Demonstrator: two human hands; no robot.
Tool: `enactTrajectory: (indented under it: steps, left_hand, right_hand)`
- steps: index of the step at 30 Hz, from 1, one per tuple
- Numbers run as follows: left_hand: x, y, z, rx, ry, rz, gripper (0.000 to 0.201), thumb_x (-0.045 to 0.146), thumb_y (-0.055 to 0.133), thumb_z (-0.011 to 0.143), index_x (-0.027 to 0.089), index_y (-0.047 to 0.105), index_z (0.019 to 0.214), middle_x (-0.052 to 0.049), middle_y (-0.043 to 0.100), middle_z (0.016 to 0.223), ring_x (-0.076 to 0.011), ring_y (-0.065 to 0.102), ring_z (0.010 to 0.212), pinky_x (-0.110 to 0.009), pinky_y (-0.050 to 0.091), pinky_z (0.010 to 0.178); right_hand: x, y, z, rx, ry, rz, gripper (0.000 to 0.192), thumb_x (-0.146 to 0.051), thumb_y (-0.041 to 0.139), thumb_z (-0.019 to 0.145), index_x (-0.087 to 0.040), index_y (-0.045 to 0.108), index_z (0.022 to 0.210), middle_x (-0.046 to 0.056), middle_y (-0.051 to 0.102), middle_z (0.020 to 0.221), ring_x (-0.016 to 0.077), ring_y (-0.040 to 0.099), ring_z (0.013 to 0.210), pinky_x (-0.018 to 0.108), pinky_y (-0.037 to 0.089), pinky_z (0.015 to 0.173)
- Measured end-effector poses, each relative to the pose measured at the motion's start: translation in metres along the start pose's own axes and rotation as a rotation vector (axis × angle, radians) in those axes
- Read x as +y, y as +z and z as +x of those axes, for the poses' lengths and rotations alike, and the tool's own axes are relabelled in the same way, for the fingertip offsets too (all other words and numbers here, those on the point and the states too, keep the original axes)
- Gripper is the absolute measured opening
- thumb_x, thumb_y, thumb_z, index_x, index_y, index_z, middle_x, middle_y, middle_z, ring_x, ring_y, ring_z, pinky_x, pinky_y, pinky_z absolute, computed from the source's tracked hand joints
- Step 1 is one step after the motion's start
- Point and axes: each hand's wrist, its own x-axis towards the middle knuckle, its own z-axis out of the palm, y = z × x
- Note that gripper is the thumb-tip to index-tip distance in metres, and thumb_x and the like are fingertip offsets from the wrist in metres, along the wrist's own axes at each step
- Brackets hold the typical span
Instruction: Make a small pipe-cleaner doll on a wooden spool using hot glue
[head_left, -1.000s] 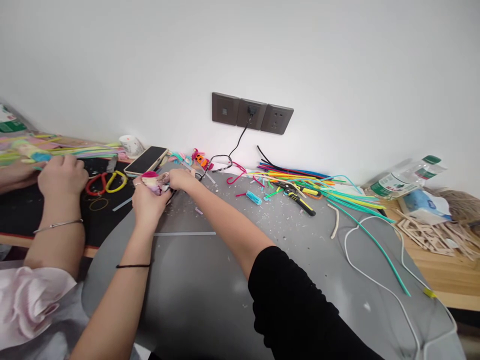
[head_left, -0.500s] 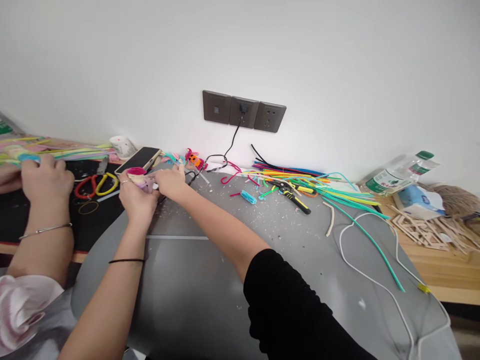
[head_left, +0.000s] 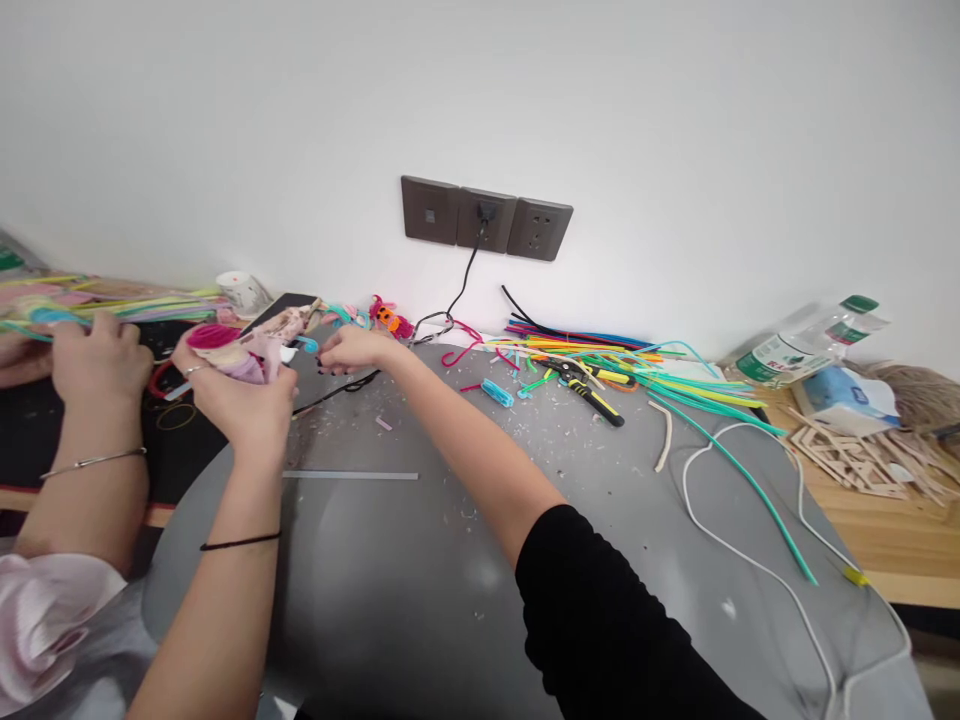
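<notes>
The grey counter (head_left: 600, 520) has lots of open room near the person. The left hand (head_left: 240, 395) is closed around a pink fuzzy craft piece (head_left: 240, 350), which points toward 2 o'clock. The right hand (head_left: 352, 348) is just beside its tip at 3 o'clock, fingers pinched, maybe on a small blue bit (head_left: 306, 343).

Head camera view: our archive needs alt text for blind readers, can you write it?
A person's left hand grips a pink fuzzy craft bundle above a grey table, while the right hand pinches a small turquoise piece beside it. Colourful pipe cleaners and pliers lie near the wall; a co-worker's hand works at left.
</notes>
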Motion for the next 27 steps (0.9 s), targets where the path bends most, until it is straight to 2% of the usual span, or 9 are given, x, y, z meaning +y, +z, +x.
enactTrajectory:
  steps: [3, 5, 7, 10, 13, 18, 21, 24, 27]
  left_hand:
    - [0.000, 0.002, -0.002, 0.002, -0.039, -0.098, 0.085, 0.004, 0.070, 0.044, 0.017, 0.044, 0.123, -0.002, 0.061, 0.108, -0.0211, 0.061, 0.099, -0.049, 0.053, 0.106]
    - [-0.001, 0.006, -0.003, -0.022, -0.045, -0.217, 0.081, 0.004, 0.068, 0.045, 0.017, 0.040, 0.120, -0.003, 0.058, 0.109, -0.0190, 0.061, 0.098, -0.045, 0.058, 0.100]
    - [-0.001, 0.010, -0.004, -0.035, -0.050, -0.353, 0.078, 0.005, 0.066, 0.046, 0.018, 0.036, 0.117, -0.004, 0.056, 0.111, -0.0171, 0.061, 0.098, -0.041, 0.060, 0.095]
    - [0.000, 0.015, -0.005, -0.012, -0.052, -0.517, 0.074, 0.003, 0.067, 0.048, 0.019, 0.035, 0.113, -0.003, 0.054, 0.110, -0.0151, 0.061, 0.102, -0.039, 0.057, 0.102]
    - [0.002, 0.016, -0.005, -0.030, -0.081, -0.582, 0.073, 0.000, 0.068, 0.049, 0.020, 0.035, 0.112, -0.001, 0.054, 0.110, -0.0139, 0.063, 0.104, -0.039, 0.054, 0.107]
    - [0.002, 0.014, -0.002, -0.052, -0.246, -0.528, 0.070, -0.005, 0.069, 0.050, 0.019, 0.041, 0.110, 0.002, 0.057, 0.107, -0.0133, 0.066, 0.096, -0.044, 0.058, 0.102]
    - [0.005, 0.011, -0.002, -0.060, -0.315, -0.564, 0.067, -0.008, 0.069, 0.049, 0.018, 0.046, 0.106, 0.005, 0.059, 0.098, -0.0113, 0.064, 0.085, -0.043, 0.062, 0.094]
    - [0.011, 0.007, -0.003, -0.096, -0.429, -0.607, 0.061, -0.009, 0.066, 0.051, 0.018, 0.050, 0.103, 0.007, 0.059, 0.088, -0.0088, 0.061, 0.073, -0.031, 0.063, 0.074]
    - [0.015, 0.002, -0.002, -0.135, -0.579, -0.629, 0.053, -0.010, 0.063, 0.054, 0.016, 0.053, 0.099, 0.007, 0.059, 0.078, -0.0078, 0.059, 0.065, -0.019, 0.056, 0.059]
  right_hand:
    - [0.002, 0.001, -0.005, -0.071, -0.008, 0.367, 0.010, -0.018, 0.068, 0.094, -0.017, 0.066, 0.084, 0.003, 0.080, 0.083, 0.0123, 0.076, 0.079, 0.023, 0.063, 0.077]
    - [0.004, 0.004, -0.008, -0.026, -0.014, 0.539, 0.015, -0.017, 0.067, 0.096, -0.017, 0.065, 0.081, 0.001, 0.077, 0.074, 0.0090, 0.071, 0.068, 0.018, 0.059, 0.069]
    - [0.007, 0.007, -0.009, 0.053, -0.010, 0.615, 0.025, -0.013, 0.062, 0.099, -0.016, 0.061, 0.075, -0.001, 0.071, 0.065, 0.0069, 0.065, 0.060, 0.014, 0.054, 0.061]
    - [0.011, 0.011, -0.004, 0.171, 0.009, 0.593, 0.032, -0.010, 0.058, 0.100, -0.017, 0.057, 0.069, -0.002, 0.066, 0.060, 0.0061, 0.060, 0.054, 0.013, 0.049, 0.055]
    - [0.017, 0.009, 0.003, 0.269, 0.026, 0.538, 0.031, -0.009, 0.060, 0.098, -0.018, 0.057, 0.068, -0.003, 0.063, 0.056, 0.0072, 0.058, 0.051, 0.014, 0.048, 0.053]
    - [0.026, 0.002, 0.012, 0.398, -0.009, 0.224, 0.024, -0.010, 0.063, 0.094, -0.017, 0.064, 0.072, -0.002, 0.065, 0.060, 0.0100, 0.064, 0.057, 0.020, 0.056, 0.069]
    - [0.030, 0.000, 0.014, 0.437, -0.020, 0.091, 0.021, -0.011, 0.061, 0.094, -0.016, 0.067, 0.074, 0.000, 0.069, 0.065, 0.0131, 0.071, 0.068, 0.025, 0.058, 0.081]
    - [0.032, 0.000, 0.016, 0.450, -0.034, 0.044, 0.019, -0.012, 0.061, 0.093, -0.016, 0.070, 0.077, 0.002, 0.073, 0.072, 0.0156, 0.075, 0.077, 0.028, 0.058, 0.088]
    - [0.037, 0.001, 0.020, 0.464, -0.040, 0.048, 0.015, -0.011, 0.063, 0.090, -0.016, 0.071, 0.078, 0.003, 0.075, 0.074, 0.0180, 0.076, 0.083, 0.031, 0.058, 0.092]
